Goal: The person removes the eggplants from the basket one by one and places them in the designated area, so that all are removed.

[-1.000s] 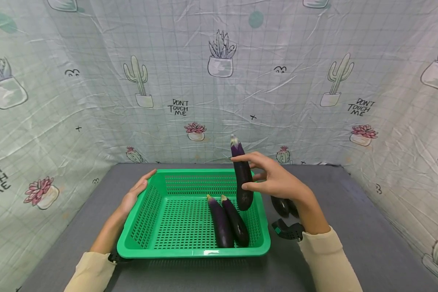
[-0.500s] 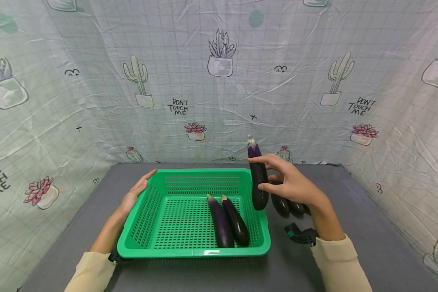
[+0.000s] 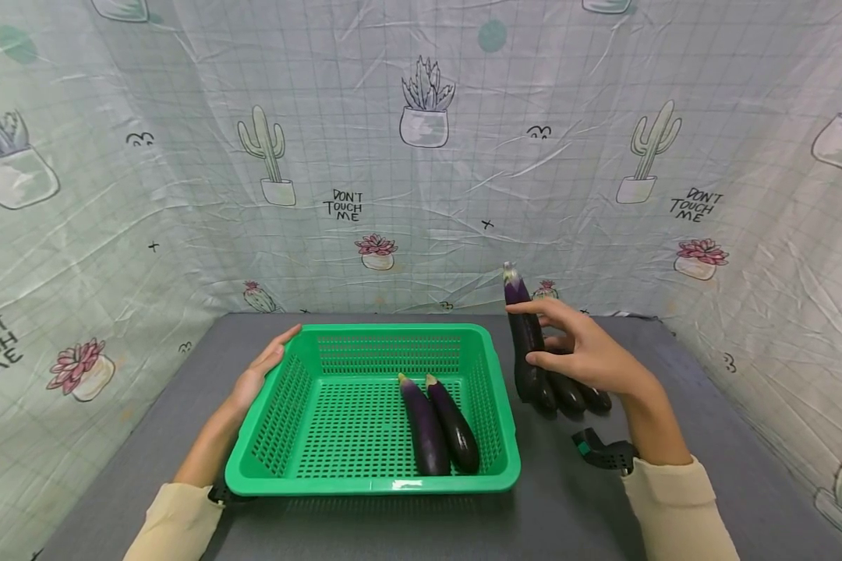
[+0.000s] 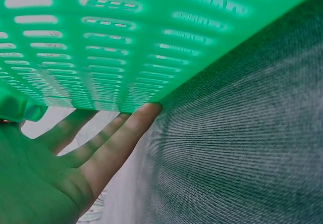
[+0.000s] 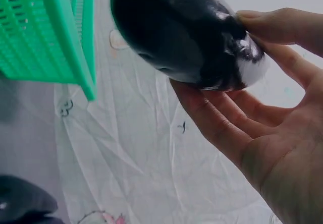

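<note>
The right hand (image 3: 589,354) grips a long, slim eggplant (image 3: 522,335), fingers (image 5: 262,24) and thumb curled round its glossy dark-purple skin; it stands nearly upright, pale stem end up, just right of the basket (image 3: 372,483) and outside it. In the right wrist view the rounded, shiny end of the fruit fills the top of the frame, with the palm cupped beneath it. Its lower end sits among a small pile (image 3: 575,396) of more eggplants lying on the worktop (image 3: 673,374) beside the hand; whether it touches them cannot be told. The basket is bright green plastic, rectangular with rounded corners, its floor and sloped walls pierced by rows of small slots. Two eggplants (image 3: 438,425) lie side by side on its floor toward the right wall, touching, stem ends pointing far. The left hand (image 3: 260,370) rests flat against the outside of the basket's left wall, fingers (image 4: 118,143) straight and relaxed, fingertips near the far left corner; the left wrist view shows them pressed under the slotted green wall where it meets the surface. The worktop is covered in dark grey, finely woven cloth. Behind and on both sides hangs a creased, pale sheet (image 3: 421,156) printed with a grid, potted cacti and the words DON'T TOUCH ME. Both sleeves are cream-coloured.
</note>
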### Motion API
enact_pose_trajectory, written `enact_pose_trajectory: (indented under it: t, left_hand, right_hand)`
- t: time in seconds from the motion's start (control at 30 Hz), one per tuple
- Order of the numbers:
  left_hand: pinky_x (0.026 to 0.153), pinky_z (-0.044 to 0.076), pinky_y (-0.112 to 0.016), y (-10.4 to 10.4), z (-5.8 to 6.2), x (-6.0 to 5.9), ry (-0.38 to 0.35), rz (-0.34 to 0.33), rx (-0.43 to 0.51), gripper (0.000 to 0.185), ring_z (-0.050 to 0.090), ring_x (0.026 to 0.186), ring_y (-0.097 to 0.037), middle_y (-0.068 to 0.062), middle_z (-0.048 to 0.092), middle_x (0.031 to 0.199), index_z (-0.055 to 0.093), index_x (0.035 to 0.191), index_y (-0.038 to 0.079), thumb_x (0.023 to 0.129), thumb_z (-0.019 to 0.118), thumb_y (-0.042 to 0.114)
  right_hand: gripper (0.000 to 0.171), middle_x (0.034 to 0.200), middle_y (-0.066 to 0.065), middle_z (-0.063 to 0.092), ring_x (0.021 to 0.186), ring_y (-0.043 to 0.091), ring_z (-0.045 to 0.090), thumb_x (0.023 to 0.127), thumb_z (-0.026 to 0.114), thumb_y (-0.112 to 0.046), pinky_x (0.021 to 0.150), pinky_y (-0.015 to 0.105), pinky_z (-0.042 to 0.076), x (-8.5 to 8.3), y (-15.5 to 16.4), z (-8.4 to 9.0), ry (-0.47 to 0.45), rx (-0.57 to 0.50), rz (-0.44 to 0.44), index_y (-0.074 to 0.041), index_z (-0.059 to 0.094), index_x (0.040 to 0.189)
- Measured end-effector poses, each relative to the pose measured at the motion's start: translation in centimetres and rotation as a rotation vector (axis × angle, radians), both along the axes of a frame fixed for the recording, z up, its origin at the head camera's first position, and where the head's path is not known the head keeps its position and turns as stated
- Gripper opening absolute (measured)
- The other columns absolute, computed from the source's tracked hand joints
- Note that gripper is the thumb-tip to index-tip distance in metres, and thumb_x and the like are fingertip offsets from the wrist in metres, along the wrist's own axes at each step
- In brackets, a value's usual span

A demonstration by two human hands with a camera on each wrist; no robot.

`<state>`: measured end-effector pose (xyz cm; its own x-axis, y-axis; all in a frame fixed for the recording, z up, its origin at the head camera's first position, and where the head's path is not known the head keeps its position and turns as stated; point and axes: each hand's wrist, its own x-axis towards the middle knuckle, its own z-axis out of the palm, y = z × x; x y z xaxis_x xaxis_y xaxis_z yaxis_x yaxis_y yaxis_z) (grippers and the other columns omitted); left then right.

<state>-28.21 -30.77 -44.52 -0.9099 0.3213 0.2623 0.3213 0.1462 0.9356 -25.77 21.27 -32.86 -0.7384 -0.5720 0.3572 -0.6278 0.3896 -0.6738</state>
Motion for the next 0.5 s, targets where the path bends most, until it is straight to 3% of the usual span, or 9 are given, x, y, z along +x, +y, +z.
enact_pose_trajectory:
  t: [0.23, 0.37, 0.47, 0.5]
  left_hand:
    - [0.103, 0.033, -0.011, 0.0, 0.0, 0.0, -0.009, 0.014, -0.022, 0.057, 0.03, 0.147, -0.006, -0.03, 0.003, 0.17, 0.011, 0.164, -0.003, 0.116, 0.018, 0.027]
    - [0.119, 0.023, -0.041, -0.1, 0.1, 0.0, 0.001, 0.037, -0.056, 0.057, 0.009, 0.155, -0.046, -0.03, 0.004, 0.17, 0.012, 0.164, -0.004, 0.116, 0.018, 0.027]
    - [0.117, 0.014, -0.061, -0.1, 0.2, 0.0, 0.002, 0.046, -0.07, 0.057, 0.001, 0.154, -0.053, -0.031, 0.005, 0.17, 0.013, 0.163, -0.005, 0.116, 0.018, 0.026]
    - [0.118, 0.016, -0.058, -0.1, 0.3, 0.0, -0.006, 0.043, -0.069, 0.057, 0.001, 0.153, -0.053, -0.03, 0.004, 0.17, 0.012, 0.164, -0.005, 0.116, 0.018, 0.027]
  right_hand:
    - [0.06, 0.161, 0.011, 0.038, 0.147, 0.046, 0.034, 0.098, 0.071, -0.008, 0.106, 0.068, 0.044, -0.5, 1.9, -0.3, -0.079, 0.025, -0.011, -0.02, 0.05, 0.152]
    - [0.058, 0.16, 0.014, 0.037, 0.149, 0.05, 0.031, 0.098, 0.07, -0.007, 0.106, 0.072, 0.042, -0.9, 2.3, -0.7, -0.103, 0.011, -0.003, -0.018, 0.051, 0.152]
    - [0.058, 0.159, 0.015, 0.04, 0.149, 0.05, 0.031, 0.097, 0.071, -0.005, 0.107, 0.072, 0.04, -1.3, 2.5, -1.1, -0.112, 0.0, -0.008, -0.016, 0.052, 0.151]
    - [0.058, 0.158, 0.015, 0.04, 0.149, 0.05, 0.032, 0.096, 0.071, -0.005, 0.107, 0.072, 0.041, -1.4, 2.6, -1.2, -0.116, -0.002, -0.013, -0.016, 0.053, 0.15]
